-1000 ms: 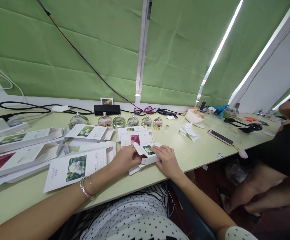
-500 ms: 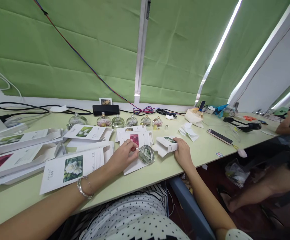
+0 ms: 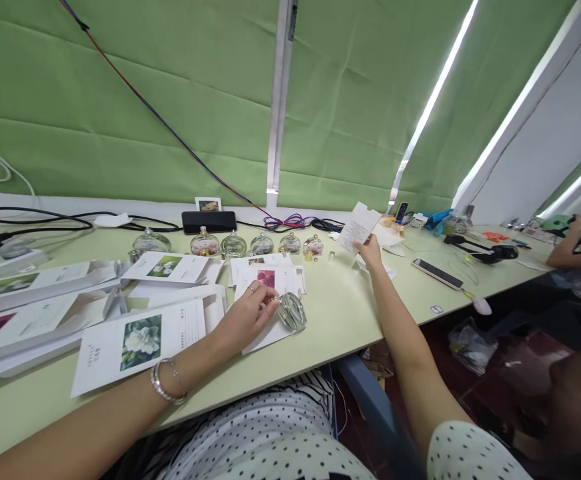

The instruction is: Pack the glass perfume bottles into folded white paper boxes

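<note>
My left hand (image 3: 251, 308) pinches the neck of a round glass perfume bottle (image 3: 291, 312), which is tilted sideways just over a white flower-printed box (image 3: 265, 333). Out to the right, my right hand (image 3: 369, 253) grips a small white box (image 3: 357, 228) with its printed text side toward me, raised near some crumpled paper. Behind my left hand, several perfume bottles (image 3: 233, 245) stand in a row. Flattened or opened white boxes with flower pictures (image 3: 140, 341) lie to the left of my left hand.
A black phone (image 3: 209, 221) leans at the back by the green blind. To the right are another phone (image 3: 437, 274), a crumpled paper bag (image 3: 389, 233) and a black strapped device (image 3: 485, 250). Tiny caps (image 3: 311, 256) lie near the bottles. Another person's hands (image 3: 577, 230) show far right.
My right hand has lifted the small white box and carried it away and to the right, turning its text side toward me. The left hand keeps its hold on the bottle.
</note>
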Tool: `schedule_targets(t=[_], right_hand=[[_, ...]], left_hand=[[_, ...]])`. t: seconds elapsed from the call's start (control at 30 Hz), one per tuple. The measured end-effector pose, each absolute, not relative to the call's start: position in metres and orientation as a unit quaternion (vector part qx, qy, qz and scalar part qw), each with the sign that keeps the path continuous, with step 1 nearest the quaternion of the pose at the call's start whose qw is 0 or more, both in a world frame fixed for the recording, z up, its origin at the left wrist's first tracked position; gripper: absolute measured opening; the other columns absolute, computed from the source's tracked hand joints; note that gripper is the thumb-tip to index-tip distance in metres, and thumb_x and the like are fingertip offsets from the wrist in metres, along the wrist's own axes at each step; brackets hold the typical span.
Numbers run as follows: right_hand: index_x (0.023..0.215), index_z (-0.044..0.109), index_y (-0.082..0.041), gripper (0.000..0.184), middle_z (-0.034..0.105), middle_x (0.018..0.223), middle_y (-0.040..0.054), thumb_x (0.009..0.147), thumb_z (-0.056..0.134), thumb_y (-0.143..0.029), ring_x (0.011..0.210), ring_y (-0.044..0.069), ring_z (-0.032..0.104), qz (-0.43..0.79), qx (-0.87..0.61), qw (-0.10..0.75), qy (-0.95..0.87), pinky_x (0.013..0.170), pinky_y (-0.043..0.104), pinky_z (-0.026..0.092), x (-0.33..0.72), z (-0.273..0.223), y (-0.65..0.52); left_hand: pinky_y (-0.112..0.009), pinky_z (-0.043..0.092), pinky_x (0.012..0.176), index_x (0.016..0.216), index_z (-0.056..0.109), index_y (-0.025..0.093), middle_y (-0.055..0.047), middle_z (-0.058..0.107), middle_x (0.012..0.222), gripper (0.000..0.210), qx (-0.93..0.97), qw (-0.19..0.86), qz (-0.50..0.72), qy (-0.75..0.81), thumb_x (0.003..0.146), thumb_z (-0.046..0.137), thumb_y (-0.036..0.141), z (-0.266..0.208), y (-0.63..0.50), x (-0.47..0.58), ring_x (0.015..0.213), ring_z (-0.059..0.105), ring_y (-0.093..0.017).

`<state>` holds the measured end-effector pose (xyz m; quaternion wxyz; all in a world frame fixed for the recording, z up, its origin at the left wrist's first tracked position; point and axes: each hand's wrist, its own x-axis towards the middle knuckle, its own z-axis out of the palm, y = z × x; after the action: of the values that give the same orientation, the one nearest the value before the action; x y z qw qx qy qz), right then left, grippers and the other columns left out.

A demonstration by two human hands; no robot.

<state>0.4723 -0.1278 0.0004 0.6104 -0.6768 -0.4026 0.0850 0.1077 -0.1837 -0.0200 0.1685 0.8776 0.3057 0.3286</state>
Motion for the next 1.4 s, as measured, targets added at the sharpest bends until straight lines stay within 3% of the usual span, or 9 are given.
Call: schedule_targets(t=[0.23,0.53,0.67,0.87,1.07,1.13,1.3,1.4], right_hand=[[0.098,0.043,-0.021,0.042,0.062,0.096,0.0051,0.061,0.061,-0.031,0.088,0.020,0.059,0.116,-0.595,0.635,-0.479,0.080,0.038,0.048,0.425,0.027,-0.122],[0.096,0.042,-0.023,0.044,0.062,0.095,0.0018,0.060,0.065,-0.035,0.081,0.017,0.060,0.276,-0.480,0.633,-0.541,0.067,0.031,0.052,0.351,0.042,-0.121],[0.100,0.045,-0.023,0.045,0.064,0.096,0.0038,0.064,0.065,-0.040,0.083,0.019,0.062,0.277,-0.487,0.602,-0.569,0.068,0.033,0.052,0.366,0.032,-0.156],[0.103,0.048,-0.020,0.047,0.062,0.109,0.0086,0.066,0.069,-0.040,0.093,0.022,0.060,0.196,-0.581,0.567,-0.550,0.084,0.044,0.049,0.419,0.000,-0.211],[0.120,0.044,-0.021,0.056,0.059,0.120,0.0103,0.073,0.067,-0.039,0.107,0.023,0.059,0.302,-0.547,0.501,-0.599,0.091,0.042,0.047,0.421,-0.030,-0.249],[0.120,0.045,-0.021,0.054,0.059,0.121,0.0103,0.074,0.065,-0.040,0.109,0.023,0.058,0.309,-0.544,0.481,-0.614,0.089,0.041,0.049,0.411,-0.033,-0.249],[0.117,0.045,-0.021,0.044,0.059,0.119,0.0098,0.080,0.055,-0.042,0.103,0.021,0.059,0.239,-0.571,0.480,-0.622,0.086,0.040,0.050,0.391,-0.045,-0.236],[0.119,0.043,-0.018,0.049,0.059,0.111,0.0111,0.078,0.058,-0.042,0.097,0.022,0.058,0.110,-0.616,0.490,-0.606,0.084,0.043,0.049,0.381,-0.052,-0.240]], left_hand=[[-0.034,0.045,0.071,0.098,0.048,0.018,-0.006,0.061,0.088,0.024,0.873,0.202,0.281,0.344,0.092,0.032,0.035,-0.015,-0.188,0.109,0.079,0.059,-0.021],[-0.034,0.044,0.068,0.098,0.047,0.018,-0.006,0.063,0.086,0.024,0.877,0.204,0.260,0.350,0.091,0.030,0.034,-0.014,-0.190,0.107,0.076,0.060,-0.021],[-0.032,0.044,0.065,0.098,0.047,0.019,-0.004,0.062,0.081,0.023,0.877,0.201,0.261,0.350,0.091,0.030,0.034,-0.014,-0.190,0.106,0.073,0.060,-0.021],[-0.032,0.045,0.066,0.098,0.046,0.019,-0.005,0.063,0.084,0.023,0.879,0.195,0.264,0.346,0.092,0.029,0.034,-0.018,-0.187,0.108,0.075,0.061,-0.021],[-0.039,0.046,0.087,0.098,0.040,0.021,-0.013,0.058,0.119,0.022,0.864,0.207,0.356,0.289,0.094,0.024,0.035,-0.018,-0.189,0.106,0.109,0.056,-0.023],[-0.039,0.045,0.089,0.098,0.041,0.021,-0.013,0.058,0.121,0.024,0.864,0.216,0.358,0.281,0.094,0.024,0.037,-0.016,-0.190,0.104,0.112,0.055,-0.023],[-0.037,0.047,0.082,0.106,0.047,0.019,-0.009,0.064,0.105,0.028,0.900,0.201,0.256,0.291,0.092,0.030,0.036,-0.016,-0.192,0.107,0.095,0.061,-0.022],[-0.036,0.048,0.079,0.103,0.051,0.019,-0.009,0.064,0.099,0.027,0.911,0.173,0.251,0.278,0.092,0.032,0.035,-0.017,-0.191,0.110,0.092,0.061,-0.022]])
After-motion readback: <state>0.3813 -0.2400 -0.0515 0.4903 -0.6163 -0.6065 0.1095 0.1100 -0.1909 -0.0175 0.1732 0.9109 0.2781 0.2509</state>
